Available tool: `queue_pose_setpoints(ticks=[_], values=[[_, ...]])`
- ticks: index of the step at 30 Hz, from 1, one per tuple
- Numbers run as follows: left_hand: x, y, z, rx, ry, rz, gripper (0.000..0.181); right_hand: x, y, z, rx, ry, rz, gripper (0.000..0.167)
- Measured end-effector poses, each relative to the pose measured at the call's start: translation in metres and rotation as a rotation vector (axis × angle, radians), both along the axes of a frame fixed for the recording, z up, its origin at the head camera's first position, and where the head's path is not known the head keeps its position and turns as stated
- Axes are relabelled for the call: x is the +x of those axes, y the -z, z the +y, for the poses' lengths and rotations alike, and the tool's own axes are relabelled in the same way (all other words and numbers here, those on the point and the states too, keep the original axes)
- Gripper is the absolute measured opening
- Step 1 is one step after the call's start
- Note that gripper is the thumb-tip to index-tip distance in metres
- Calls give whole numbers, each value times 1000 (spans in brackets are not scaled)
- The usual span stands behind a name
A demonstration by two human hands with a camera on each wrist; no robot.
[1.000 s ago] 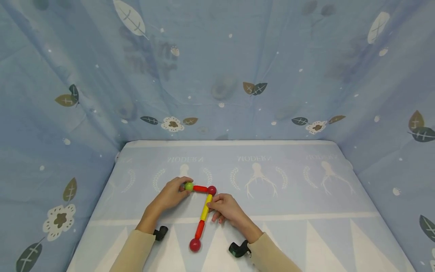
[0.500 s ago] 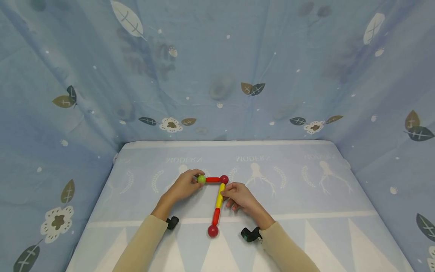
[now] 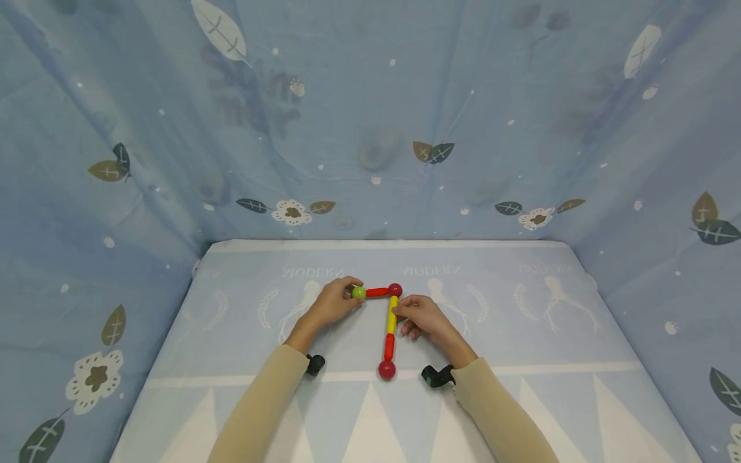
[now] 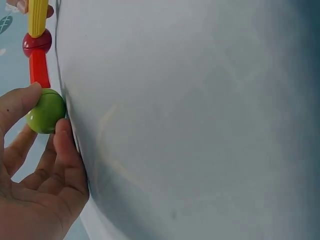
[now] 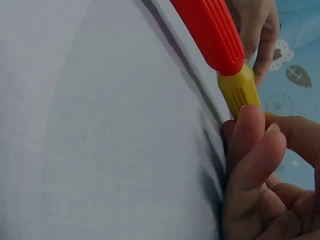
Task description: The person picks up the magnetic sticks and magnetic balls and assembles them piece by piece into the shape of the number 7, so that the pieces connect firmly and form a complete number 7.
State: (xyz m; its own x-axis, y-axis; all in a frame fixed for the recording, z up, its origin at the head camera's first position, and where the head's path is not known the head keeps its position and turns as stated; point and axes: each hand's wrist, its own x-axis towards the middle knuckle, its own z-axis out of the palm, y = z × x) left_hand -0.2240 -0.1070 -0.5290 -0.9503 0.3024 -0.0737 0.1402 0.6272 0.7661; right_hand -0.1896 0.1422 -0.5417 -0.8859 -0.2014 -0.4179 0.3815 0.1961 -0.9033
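Magnetic sticks and balls form an angled chain on the table. In the head view my left hand (image 3: 331,303) pinches the green ball (image 3: 359,292) at one end. From it a red stick (image 3: 377,292) runs right to a dark red ball (image 3: 395,290). A yellow stick (image 3: 393,321) comes down from that corner, then a second red stick (image 3: 389,347) and another dark red ball (image 3: 386,370). My right hand (image 3: 425,317) pinches the yellow stick from the right. The left wrist view shows thumb and fingers around the green ball (image 4: 46,112). Fingertips grip the yellow stick (image 5: 237,90) in the right wrist view.
A pale blue and white patterned cloth covers the table (image 3: 521,411). Blue printed curtains (image 3: 370,128) hang behind it and at both sides. A black wrist camera (image 3: 437,376) sits below the right hand, and another black camera (image 3: 315,364) by the left wrist.
Both hands have moved right and farther from me, carrying the whole chain along. The long arm of the chain has swung from slanting to nearly straight toward me. Both grips look the same.
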Motion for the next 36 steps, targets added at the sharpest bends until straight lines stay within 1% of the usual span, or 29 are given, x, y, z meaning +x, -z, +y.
queue_pose_setpoints(ticks=[6, 13, 16, 19, 25, 28, 33, 36], values=[[0, -1, 3, -14, -33, -38, 37, 0, 7, 0, -20, 27, -12, 27], [-3, 0, -1, 0, -42, -50, 36, 0, 6, -3, -27, 74, 6, 28], [-3, 0, -3, 18, -55, -63, 36, -1, 6, -6, -32, 87, 19, 30], [-3, 0, -4, 36, -54, -74, 36, -1, 7, -7, -33, 101, 22, 30], [-2, 2, -5, 35, -47, -82, 37, 1, 8, -6, -22, 103, 17, 31], [-1, 1, -4, 38, -37, -81, 40, 1, 8, -4, -21, 97, 6, 34], [-1, 0, -5, 39, -31, -82, 50, 1, 4, 4, -79, 85, -39, 37], [3, -2, -7, 36, -37, -65, 55, 3, 2, 11, -116, 85, -47, 36]])
